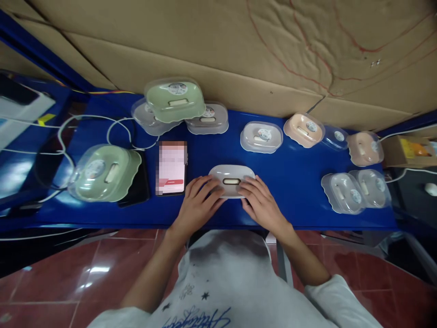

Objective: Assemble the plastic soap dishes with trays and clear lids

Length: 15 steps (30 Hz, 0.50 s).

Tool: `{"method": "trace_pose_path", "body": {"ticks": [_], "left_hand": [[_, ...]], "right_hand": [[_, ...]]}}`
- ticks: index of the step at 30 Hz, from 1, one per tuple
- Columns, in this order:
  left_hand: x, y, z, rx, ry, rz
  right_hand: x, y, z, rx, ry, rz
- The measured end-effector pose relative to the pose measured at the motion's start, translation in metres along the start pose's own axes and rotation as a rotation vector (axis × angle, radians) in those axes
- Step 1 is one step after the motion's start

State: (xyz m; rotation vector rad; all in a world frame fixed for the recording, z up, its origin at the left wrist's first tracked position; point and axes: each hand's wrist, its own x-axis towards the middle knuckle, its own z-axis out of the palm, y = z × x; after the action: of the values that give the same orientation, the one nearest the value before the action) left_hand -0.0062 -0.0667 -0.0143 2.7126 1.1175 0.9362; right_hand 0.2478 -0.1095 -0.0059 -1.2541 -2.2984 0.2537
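Directly in front of me on the blue table (293,200) is a pale grey oval soap dish (232,175) with a cream-coloured slot in its middle. My left hand (200,200) grips its left end, fingers curved over the rim. At the opposite end, my right hand (262,199) has its fingers over the rim and its thumb low at the near side. The undersides of the dish and of my fingertips are hidden. Left of my left hand lies a phone (172,168) with a lit, partly blurred screen.
Clear-lidded dishes stand around: green ones (175,101) at the back left, another green one (105,173) on a black object, a grey one (262,136), peach ones (303,130) and grey ones (346,193) at right. White cables (61,132) loop at left. Cardboard (205,41) lines the back.
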Motion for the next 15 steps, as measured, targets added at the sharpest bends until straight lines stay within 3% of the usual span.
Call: {"method": "trace_pose_path", "body": {"ticks": [4,7,15], "left_hand": [[0.000,-0.006,0.005,-0.151,-0.047,0.014],[-0.001,-0.010,0.007,-0.215,-0.060,0.022],[-0.002,-0.005,0.005,-0.090,-0.073,0.105]], "right_hand": [[0.007,0.002,-0.003,0.032,0.042,0.005],[0.011,0.007,-0.011,0.093,0.004,0.016],[0.005,0.007,-0.012,-0.081,-0.118,-0.103]]}}
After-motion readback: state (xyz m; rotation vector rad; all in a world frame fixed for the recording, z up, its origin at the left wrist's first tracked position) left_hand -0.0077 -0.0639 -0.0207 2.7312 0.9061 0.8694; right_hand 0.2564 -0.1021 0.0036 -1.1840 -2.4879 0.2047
